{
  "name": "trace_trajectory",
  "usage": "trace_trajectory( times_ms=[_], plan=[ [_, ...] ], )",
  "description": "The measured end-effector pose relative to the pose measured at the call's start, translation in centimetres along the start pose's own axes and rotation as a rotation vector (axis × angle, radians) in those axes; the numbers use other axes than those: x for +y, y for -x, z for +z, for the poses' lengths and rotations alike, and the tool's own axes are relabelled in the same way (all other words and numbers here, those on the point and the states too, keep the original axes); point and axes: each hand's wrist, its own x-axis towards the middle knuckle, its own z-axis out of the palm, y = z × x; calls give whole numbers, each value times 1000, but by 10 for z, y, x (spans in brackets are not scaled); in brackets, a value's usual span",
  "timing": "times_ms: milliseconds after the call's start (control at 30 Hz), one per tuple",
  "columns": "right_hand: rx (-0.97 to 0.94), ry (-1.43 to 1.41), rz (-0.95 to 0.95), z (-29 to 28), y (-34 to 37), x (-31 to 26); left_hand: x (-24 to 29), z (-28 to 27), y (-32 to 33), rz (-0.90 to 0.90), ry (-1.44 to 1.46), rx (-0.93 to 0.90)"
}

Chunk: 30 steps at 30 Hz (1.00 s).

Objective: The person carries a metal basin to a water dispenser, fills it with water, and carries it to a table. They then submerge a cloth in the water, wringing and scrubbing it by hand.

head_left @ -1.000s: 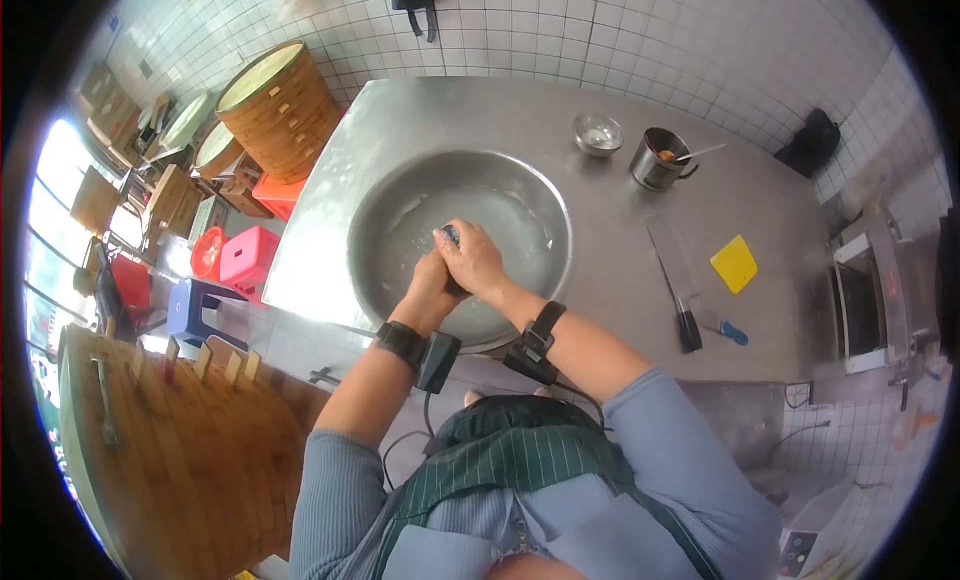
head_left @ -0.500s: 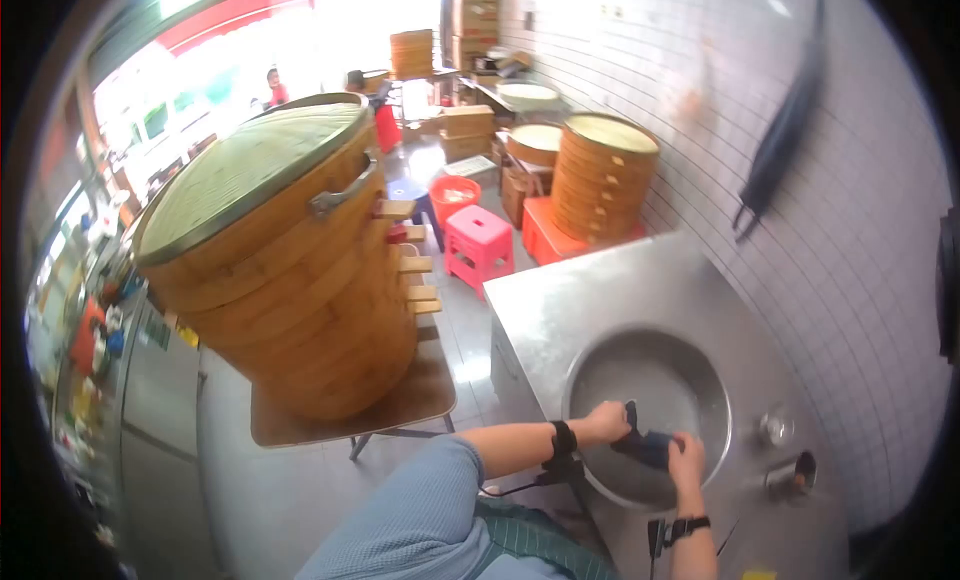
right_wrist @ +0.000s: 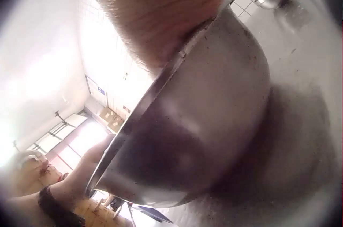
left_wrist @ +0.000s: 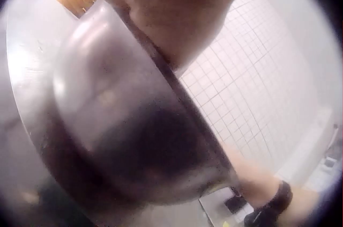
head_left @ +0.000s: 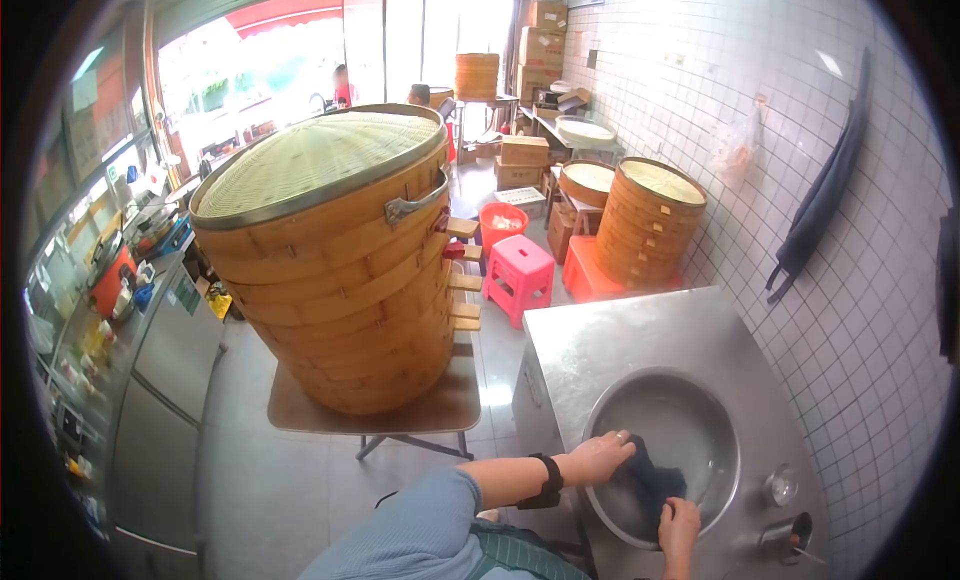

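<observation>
A dark blue cloth [head_left: 652,470] hangs spread and crumpled inside a wide steel basin [head_left: 705,405]. At the basin's left side, my left hand [head_left: 598,457] grips one end of the cloth. My right hand [head_left: 680,525], over the near rim, pinches the other end between thumb and fingers. Both wrist views mostly show the basin's outer wall [left_wrist: 112,77], with the fingers hidden behind its rim.
The basin stands on a steel table [head_left: 620,325]. To its right are a small glass bowl [head_left: 781,486] and a metal cup [head_left: 787,535]. A tall bamboo steamer stack [head_left: 340,280] stands on a folding table to the left, and a pink stool [head_left: 521,270] lies beyond.
The head view has swung left towards the room. My hands, close together around the bunched cloth a second ago, have moved apart, and the cloth now hangs opened out between them.
</observation>
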Motion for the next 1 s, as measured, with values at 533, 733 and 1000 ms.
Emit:
trace_trajectory(
  times_ms=[533, 733, 1000],
  plan=[
    [72, -10, 35, -3, 3, -11, 6, -9, 2, -44, -21, -78],
    [50, -39, 80, -10, 1, -19, 9, -12, 1, -66, -14, -107],
    [39, -25, 101, -24, -6, -31, -1, 1, -2, -25, -63, -32]
  ],
)
